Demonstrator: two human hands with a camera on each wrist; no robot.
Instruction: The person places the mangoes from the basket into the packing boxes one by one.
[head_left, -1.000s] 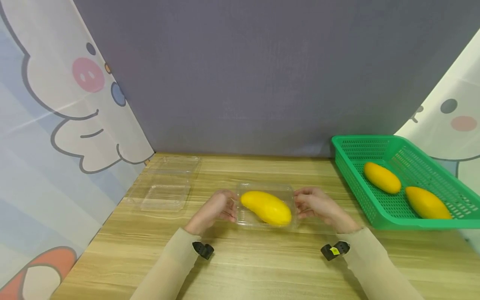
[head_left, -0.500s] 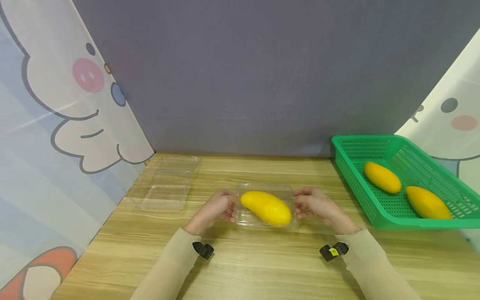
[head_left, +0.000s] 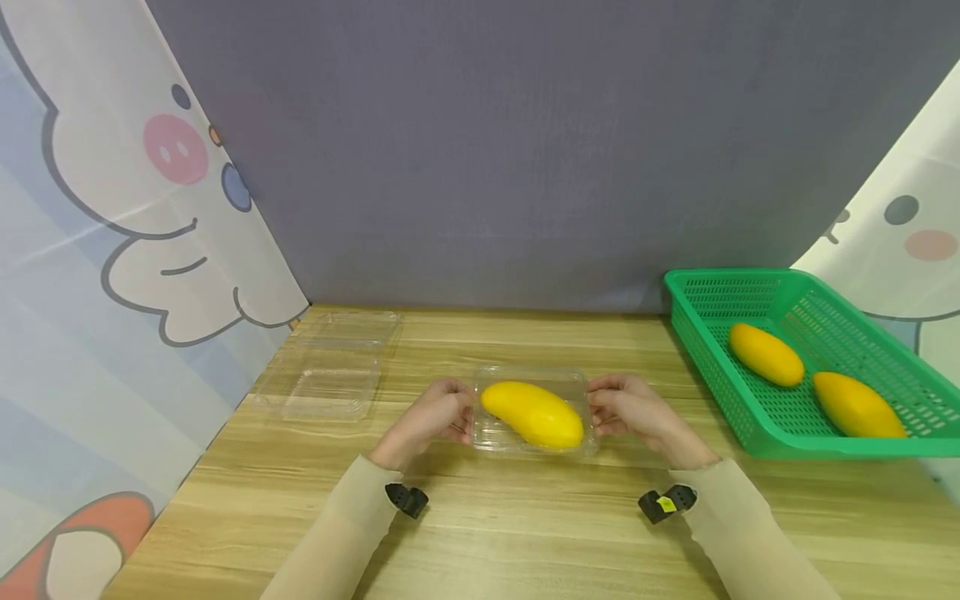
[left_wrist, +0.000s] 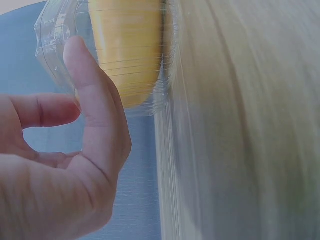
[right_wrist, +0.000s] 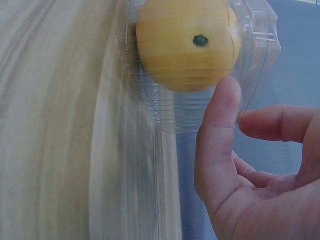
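Observation:
A yellow mango point(head_left: 534, 415) lies inside a clear plastic clamshell box point(head_left: 489, 436) at the middle of the table, the lid down over it. At the box's left end my left hand point(head_left: 438, 415) pinches the rim between thumb and finger. My right hand point(head_left: 628, 410) does the same at the right end. In the left wrist view the thumb point(left_wrist: 92, 95) lies against the ribbed side wall. The right wrist view shows the mango's green stem spot point(right_wrist: 200, 40) through the plastic, above the right thumb point(right_wrist: 220, 117).
At the back left, open clear plastic boxes point(head_left: 330, 392) stand on the wooden table point(head_left: 525, 533). A green basket point(head_left: 712, 379) on the right holds two more mangoes, one mango point(head_left: 765, 355) farther back and another mango point(head_left: 857, 406) nearer. A grey panel point(head_left: 480, 167) closes off the back.

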